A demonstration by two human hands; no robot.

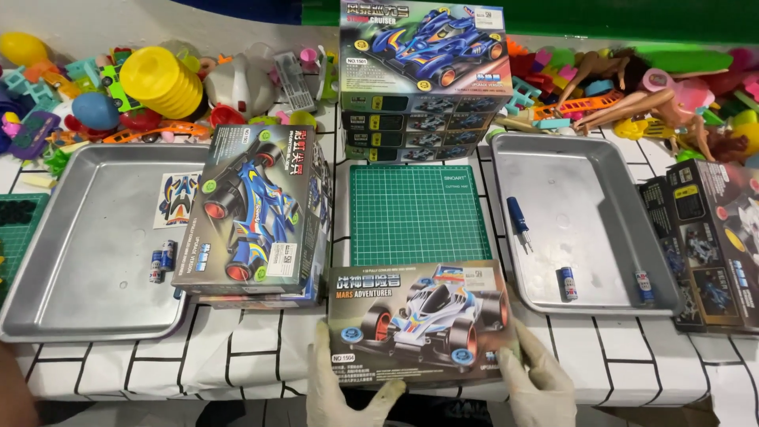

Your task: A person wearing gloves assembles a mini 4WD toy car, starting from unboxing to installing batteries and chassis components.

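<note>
Two gloved hands hold one model car kit box (419,323) at the near edge of the counter (261,356), lid up, showing a white racing car. Left hand (341,387) grips the lower left corner, fingers (322,348) running up the box's left side, thumb lying along the bottom edge. Right hand (541,383) clasps the lower right corner, fingers (528,348) pressed against the right side (both hands closed on the box, not spread).

Just behind the box lies a green cutting mat (415,213). Behind the mat, a stack of kit boxes (423,79). Left of the mat, a second pile of boxes (257,213) with a blue car on top, overlapping the left metal tray (87,261); that tray carries a sticker sheet (176,199) and small batteries (161,261). Right metal tray (585,205) holds a blue screwdriver (518,217) and two batteries (568,283). Dark boxes (711,237) sit at far right. Loose plastic toys (158,79) crowd the back of the counter.
</note>
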